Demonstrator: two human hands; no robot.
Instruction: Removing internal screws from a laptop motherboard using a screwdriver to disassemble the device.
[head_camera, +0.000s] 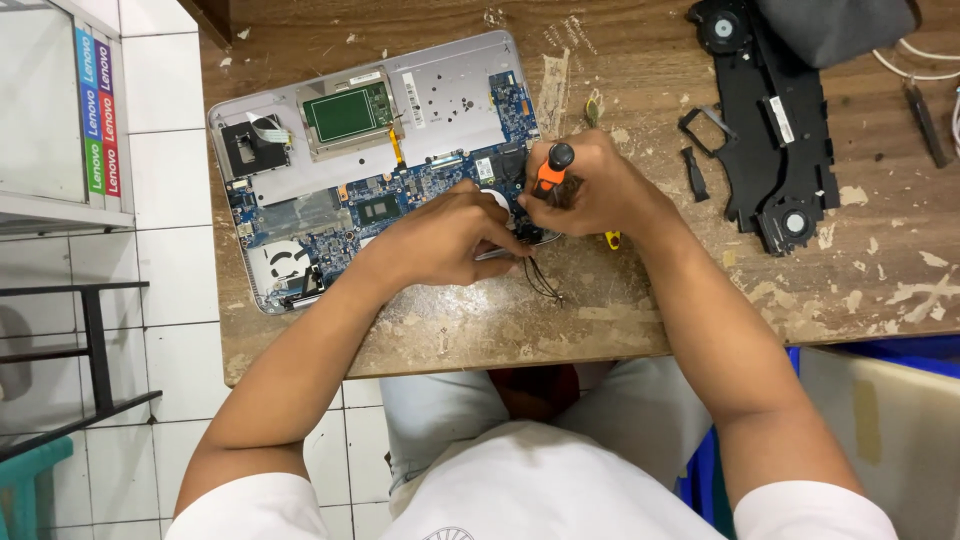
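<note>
Worn wooden table (620, 310), paint flaking and scratched, white tiled floor beyond its left edge past the left hand. Opened laptop chassis (380, 160) lies on the table, blue motherboard (400, 190) exposed, directly under and beyond both hands.

Right hand (585, 190) closed around a screwdriver (552, 168) with orange-and-black handle, held upright, tip down at the board's right edge. Left hand (440, 240) curled, fingertips pinching down at the chassis right beside the right hand; exactly what they grip can't be made out. Thin black wires (543, 280) trail off the chassis just below both hands.

Right of the right hand, well apart: black plastic speaker-and-fan frame (775, 130), small black bracket (697, 170) near it. Dark grey pouch (835, 28) above that, cut off by the top edge. White cable (915, 62) at far right, cut off.

Far left of the left hand: white shelf unit (50, 120) with a vertical strip of coloured rectangular labels (97, 110), blue, purple, red, green. Black metal rack (95, 340) below it. Screwdriver tip hidden by the hands. Small yellow item (612, 239) peeks under the right wrist, unclear.
</note>
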